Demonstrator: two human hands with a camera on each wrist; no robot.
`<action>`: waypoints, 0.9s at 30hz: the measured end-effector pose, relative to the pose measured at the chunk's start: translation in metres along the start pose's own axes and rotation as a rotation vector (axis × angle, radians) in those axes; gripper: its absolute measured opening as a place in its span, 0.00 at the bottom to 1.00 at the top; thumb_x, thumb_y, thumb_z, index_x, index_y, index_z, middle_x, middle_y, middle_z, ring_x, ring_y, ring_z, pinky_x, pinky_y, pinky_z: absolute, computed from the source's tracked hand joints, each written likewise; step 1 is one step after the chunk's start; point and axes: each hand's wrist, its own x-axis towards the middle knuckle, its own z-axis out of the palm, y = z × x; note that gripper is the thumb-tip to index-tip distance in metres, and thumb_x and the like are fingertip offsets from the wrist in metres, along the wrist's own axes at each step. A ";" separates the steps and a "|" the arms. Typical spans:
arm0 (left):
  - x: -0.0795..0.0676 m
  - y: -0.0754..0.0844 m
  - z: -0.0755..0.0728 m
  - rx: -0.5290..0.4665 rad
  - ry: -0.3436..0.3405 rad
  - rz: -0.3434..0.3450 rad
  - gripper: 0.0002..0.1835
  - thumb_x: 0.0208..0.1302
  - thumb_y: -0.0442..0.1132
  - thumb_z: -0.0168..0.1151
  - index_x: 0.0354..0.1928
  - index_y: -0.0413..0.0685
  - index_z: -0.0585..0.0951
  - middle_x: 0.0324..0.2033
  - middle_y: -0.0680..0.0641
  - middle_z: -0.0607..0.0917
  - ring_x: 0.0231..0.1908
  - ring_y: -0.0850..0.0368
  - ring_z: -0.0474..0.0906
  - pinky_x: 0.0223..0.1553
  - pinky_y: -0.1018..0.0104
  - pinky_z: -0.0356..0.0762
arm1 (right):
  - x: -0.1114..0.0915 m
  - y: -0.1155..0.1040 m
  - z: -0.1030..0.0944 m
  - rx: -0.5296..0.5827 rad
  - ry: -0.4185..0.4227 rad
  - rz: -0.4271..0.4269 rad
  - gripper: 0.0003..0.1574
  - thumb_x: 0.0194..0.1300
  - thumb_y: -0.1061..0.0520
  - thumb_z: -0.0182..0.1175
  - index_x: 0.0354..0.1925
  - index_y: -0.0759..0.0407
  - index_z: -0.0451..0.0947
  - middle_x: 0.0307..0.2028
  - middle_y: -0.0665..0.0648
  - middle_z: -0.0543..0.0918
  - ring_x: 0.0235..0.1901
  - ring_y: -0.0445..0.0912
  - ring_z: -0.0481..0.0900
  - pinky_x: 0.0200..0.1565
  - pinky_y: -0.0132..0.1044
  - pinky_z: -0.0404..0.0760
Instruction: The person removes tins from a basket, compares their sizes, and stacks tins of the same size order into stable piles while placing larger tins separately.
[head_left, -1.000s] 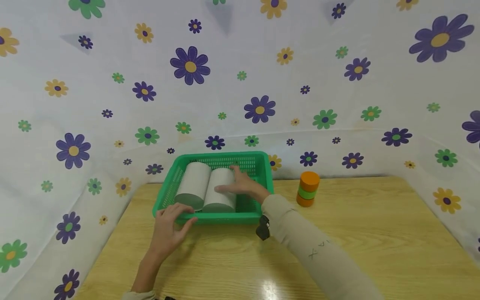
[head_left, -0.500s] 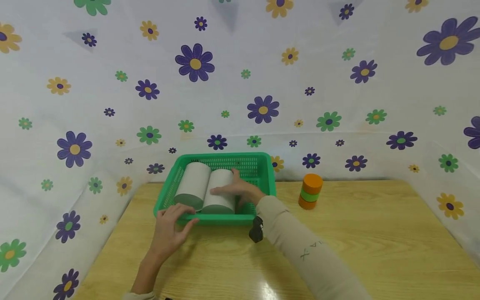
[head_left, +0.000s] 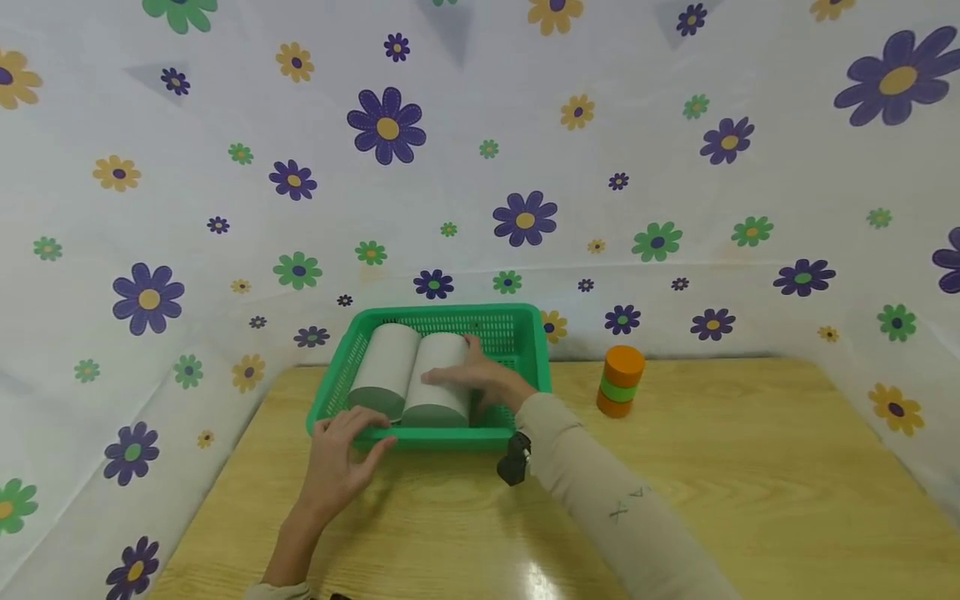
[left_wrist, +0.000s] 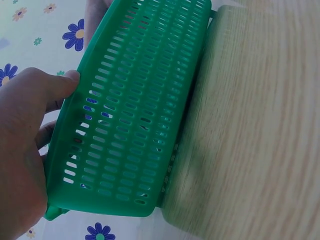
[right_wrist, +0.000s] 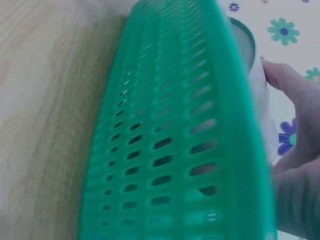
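Note:
Two white cylinders lie side by side in a green plastic basket (head_left: 450, 437). In the head view, the left cylinder (head_left: 385, 367) rests against the basket's left part. My right hand (head_left: 480, 372) grips the right cylinder (head_left: 435, 404), with the thumb across its top and fingers down its right side. In the right wrist view, the basket wall (right_wrist: 170, 135) hides most of that cylinder. My left hand (head_left: 341, 454) pinches the basket's front rim near its left corner. The left wrist view shows the left thumb (left_wrist: 65, 84) outside the rim and the fingers behind it.
An orange jar-like cylinder with a green band (head_left: 620, 382) stands on the wooden table (head_left: 720, 467), right of the basket. A white flower-print cloth (head_left: 450, 183) rises behind the table and along its sides. The basket's right part lies beside the gripped cylinder.
My right hand has moved slightly left and settled around the right cylinder, its fingers reaching down the side. That cylinder sits a little closer to the left one. The left hand stays on the rim.

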 end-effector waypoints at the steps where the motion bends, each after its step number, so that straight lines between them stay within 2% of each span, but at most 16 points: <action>1: 0.001 0.000 0.000 -0.001 0.005 0.006 0.11 0.58 0.37 0.77 0.42 0.50 0.85 0.38 0.56 0.86 0.42 0.55 0.79 0.47 0.48 0.57 | -0.001 -0.002 -0.002 0.007 -0.001 -0.012 0.74 0.56 0.44 0.77 0.82 0.45 0.35 0.69 0.71 0.60 0.63 0.68 0.69 0.50 0.75 0.73; 6: 0.002 -0.003 0.000 -0.009 0.038 0.032 0.12 0.56 0.35 0.77 0.41 0.50 0.85 0.38 0.54 0.86 0.42 0.54 0.79 0.47 0.47 0.57 | -0.006 -0.013 -0.008 0.023 -0.010 -0.080 0.74 0.57 0.45 0.77 0.81 0.44 0.35 0.70 0.70 0.59 0.62 0.68 0.69 0.47 0.73 0.76; 9: 0.000 -0.004 0.001 -0.009 0.036 0.040 0.12 0.56 0.35 0.77 0.42 0.51 0.85 0.38 0.55 0.86 0.42 0.54 0.80 0.46 0.47 0.57 | -0.013 -0.015 -0.014 0.040 0.002 -0.106 0.73 0.58 0.45 0.76 0.81 0.43 0.35 0.70 0.70 0.59 0.62 0.68 0.70 0.44 0.71 0.78; 19: -0.005 -0.005 0.007 -0.017 0.042 0.045 0.12 0.56 0.35 0.77 0.41 0.51 0.85 0.38 0.56 0.86 0.41 0.54 0.79 0.46 0.48 0.56 | -0.042 -0.018 -0.037 0.051 0.032 -0.245 0.70 0.60 0.43 0.74 0.81 0.35 0.34 0.70 0.67 0.60 0.60 0.65 0.74 0.36 0.57 0.84; 27: -0.004 -0.003 0.006 -0.020 0.039 0.041 0.12 0.56 0.36 0.77 0.41 0.52 0.85 0.39 0.56 0.86 0.41 0.55 0.79 0.46 0.48 0.57 | -0.068 -0.023 -0.054 0.098 0.030 -0.334 0.68 0.62 0.46 0.72 0.81 0.33 0.33 0.76 0.65 0.53 0.63 0.66 0.71 0.38 0.58 0.85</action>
